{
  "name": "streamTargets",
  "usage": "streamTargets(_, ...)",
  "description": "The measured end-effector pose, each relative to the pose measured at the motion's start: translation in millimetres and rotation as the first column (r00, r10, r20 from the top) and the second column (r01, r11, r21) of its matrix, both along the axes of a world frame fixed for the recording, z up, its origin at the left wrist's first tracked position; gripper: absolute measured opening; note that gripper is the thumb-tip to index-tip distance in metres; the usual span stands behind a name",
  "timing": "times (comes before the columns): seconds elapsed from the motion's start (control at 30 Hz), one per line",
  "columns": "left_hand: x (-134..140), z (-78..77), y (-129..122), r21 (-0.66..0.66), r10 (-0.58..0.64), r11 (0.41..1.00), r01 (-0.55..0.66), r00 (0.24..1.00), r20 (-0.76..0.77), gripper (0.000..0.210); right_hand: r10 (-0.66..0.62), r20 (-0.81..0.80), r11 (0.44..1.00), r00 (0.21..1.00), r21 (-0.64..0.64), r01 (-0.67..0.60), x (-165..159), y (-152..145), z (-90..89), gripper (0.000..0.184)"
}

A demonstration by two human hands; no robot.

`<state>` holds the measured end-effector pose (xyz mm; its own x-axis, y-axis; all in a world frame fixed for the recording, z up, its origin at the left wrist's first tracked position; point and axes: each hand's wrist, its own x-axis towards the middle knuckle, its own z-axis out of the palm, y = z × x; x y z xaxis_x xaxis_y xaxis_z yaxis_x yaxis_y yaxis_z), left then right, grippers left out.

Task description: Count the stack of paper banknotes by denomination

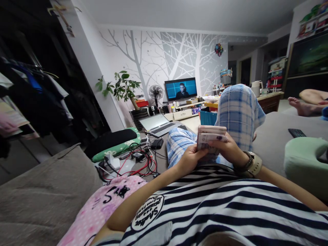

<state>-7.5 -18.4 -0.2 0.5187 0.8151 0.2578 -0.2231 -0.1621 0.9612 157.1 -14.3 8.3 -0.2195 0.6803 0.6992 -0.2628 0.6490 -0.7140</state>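
A stack of pinkish-white banknotes [211, 131] is held up above my lap, fanned into a few layers, with printed figures and a dark mark on the front one. My left hand [189, 159] is closed on its lower left edge, thumb pressed against the notes. From the other side, my right hand [229, 148] grips the lower right part, its thumb lying across the front. A pale watch [255, 164] and a dark bracelet circle my right wrist. Behind the notes rises my bent knee in blue checked trousers [234, 109]. The lower edge of the stack is partly hidden by my fingers.
Left of my legs lie tangled cables [147, 162], a black box-shaped item [156, 144] and an open laptop [160, 126]. On the right are a green neck pillow [297, 157], a remote control [296, 133] and another person's bare foot [294, 104]. A television [180, 89] stands ahead.
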Motion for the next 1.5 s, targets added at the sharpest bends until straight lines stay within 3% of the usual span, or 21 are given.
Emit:
streamTargets(0.17, 1.0, -1.4, -0.2, -0.039, -0.028, 0.999, 0.028, 1.0, -0.014, 0.046, 0.108, -0.15, 0.953, 0.983, -0.267, -0.145, -3.6, 0.7, -3.1, 0.037)
streamTargets(0.33, 2.3, -1.9, 2.4, -0.153, 0.029, 0.988, -0.028, 1.0, 0.004, 0.051, 0.461, -0.096, 0.839, 0.882, -0.278, -0.468, -4.0, 2.3, 1.7, 0.042)
streamTargets(0.47, 3.6, 2.0, 7.6, -0.221, 0.106, 0.969, -0.11, 0.994, -0.031, 0.049, 0.505, -0.08, 0.797, 0.859, -0.339, -0.5, -8.2, 16.4, -0.8, 0.036)
streamTargets(0.57, -1.2, 5.5, 17.2, -0.082, 0.174, 0.977, -0.199, 0.954, -0.243, 0.041, 0.45, -0.224, 0.762, 0.865, -0.408, -0.502, -6.3, 30.8, -4.8, 0.031)
streamTargets(0.63, -7.5, 6.8, 23.7, 0.182, 0.296, 0.953, -0.243, 0.871, -0.391, 0.039, 0.368, -0.344, 0.751, 0.864, -0.438, -0.494, -1.0, 38.2, -5.8, 0.03)
streamTargets(0.7, -13.8, 7.0, 27.5, 0.529, 0.529, 0.798, -0.289, 0.755, -0.386, 0.051, 0.296, -0.426, 0.731, 0.855, -0.475, -0.49, 4.8, 42.0, -5.3, 0.03)
streamTargets(0.8, -18.6, 5.0, 27.1, 0.866, 0.695, 0.486, -0.119, 0.653, -0.3, 0.091, 0.248, -0.501, 0.696, 0.829, -0.503, -0.512, 8.6, 41.5, -3.4, 0.029)
streamTargets(0.9, -17.5, 1.6, 24.4, 0.968, 0.749, 0.251, 0.027, 0.627, -0.212, 0.093, 0.235, -0.549, 0.685, 0.802, -0.492, -0.537, 5.7, 38.0, -2.2, 0.027)
streamTargets(0.97, -16.0, 0.5, 22.9, 0.981, 0.762, 0.182, 0.059, 0.622, -0.179, 0.083, 0.239, -0.558, 0.673, 0.795, -0.495, -0.55, 3.1, 36.4, -2.1, 0.026)
streamTargets(1.23, -14.2, 2.5, 16.3, 0.986, 0.799, 0.121, 0.111, 0.579, -0.164, 0.074, 0.248, -0.513, 0.676, 0.822, -0.516, -0.526, 3.5, 39.1, -5.0, 0.025)
streamTargets(1.5, -12.9, 0.4, 17.3, 0.976, 0.785, 0.215, 0.038, 0.587, -0.196, 0.088, 0.27, -0.479, 0.673, 0.835, -0.527, -0.519, 3.1, 37.7, -6.5, 0.025)
